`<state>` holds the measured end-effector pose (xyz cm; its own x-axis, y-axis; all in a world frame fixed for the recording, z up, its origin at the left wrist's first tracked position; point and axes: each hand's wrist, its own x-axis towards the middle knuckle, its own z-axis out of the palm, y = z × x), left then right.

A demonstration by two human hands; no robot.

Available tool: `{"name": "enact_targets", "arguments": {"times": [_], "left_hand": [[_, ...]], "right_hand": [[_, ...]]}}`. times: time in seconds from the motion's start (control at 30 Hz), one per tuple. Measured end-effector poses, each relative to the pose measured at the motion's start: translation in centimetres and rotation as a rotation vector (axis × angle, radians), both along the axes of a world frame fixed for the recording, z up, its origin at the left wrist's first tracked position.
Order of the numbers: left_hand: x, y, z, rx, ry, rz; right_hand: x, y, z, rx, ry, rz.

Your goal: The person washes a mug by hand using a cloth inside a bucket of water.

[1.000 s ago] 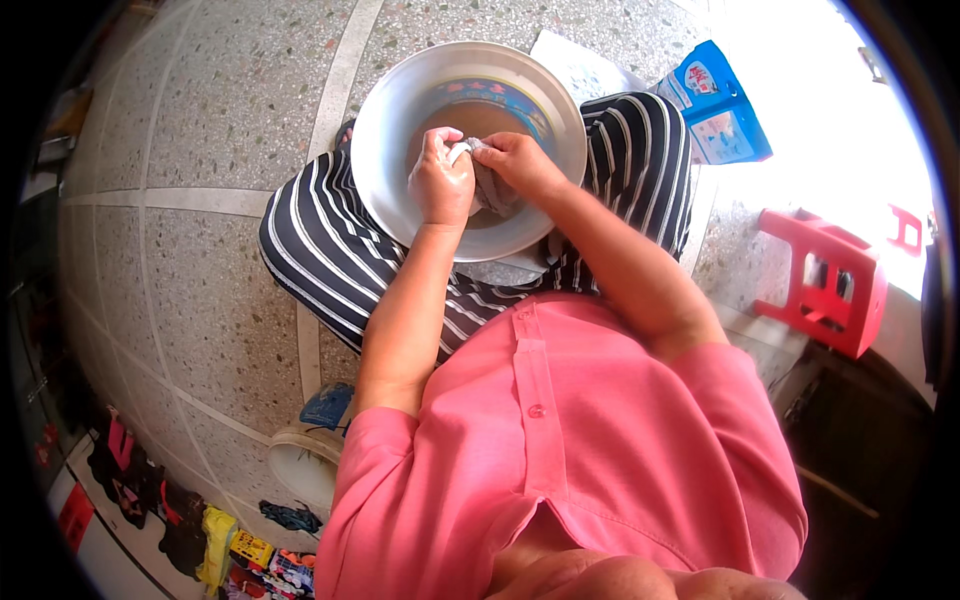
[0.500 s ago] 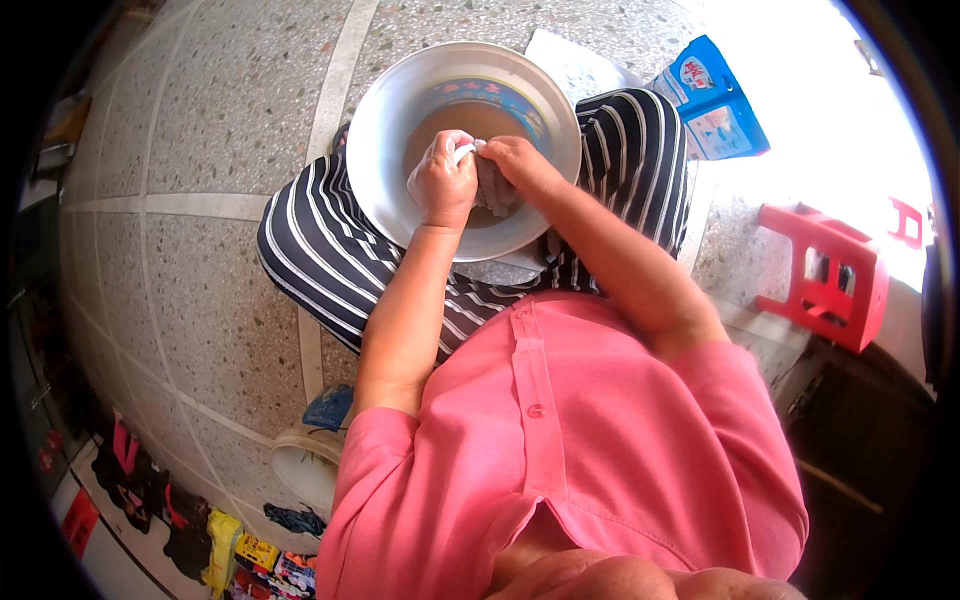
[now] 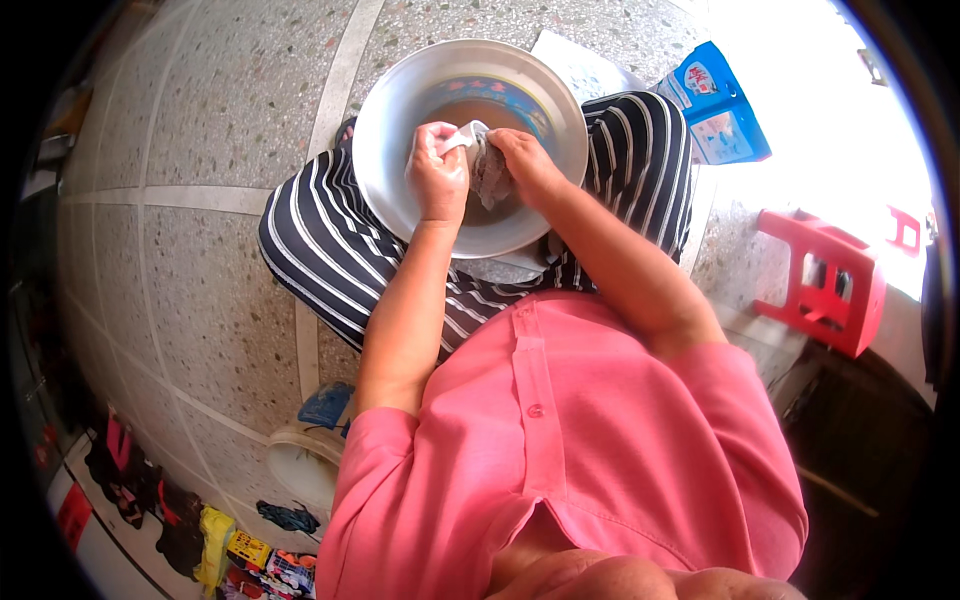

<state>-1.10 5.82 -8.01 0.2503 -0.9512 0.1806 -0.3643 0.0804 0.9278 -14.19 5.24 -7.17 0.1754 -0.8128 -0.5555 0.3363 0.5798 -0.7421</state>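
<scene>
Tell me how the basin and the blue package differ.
The basin is round and pale; the package is blue with fairly straight sides.
The basin is clearly wider; the package is smaller.
The basin sits between the striped trouser legs, with brownish water inside; the package is beyond the right knee, its contents hidden.
Both carry printed decoration with blue in it.

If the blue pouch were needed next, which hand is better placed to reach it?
Probably the right grip: it is nearer the blue pouch, which is on that side. The left grip is farther away. Both hold the grayish cloth.
</scene>
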Motion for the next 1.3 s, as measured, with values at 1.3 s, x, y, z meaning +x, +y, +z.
{"name": "enact_targets", "arguments": {"times": [1.3], "left_hand": [[1.2, -1.0, -0.5, 0.432, 0.620, 0.184]], "right_hand": [[-3.9, 0.0, 1.5, -0.762, 0.679, 0.637]]}}
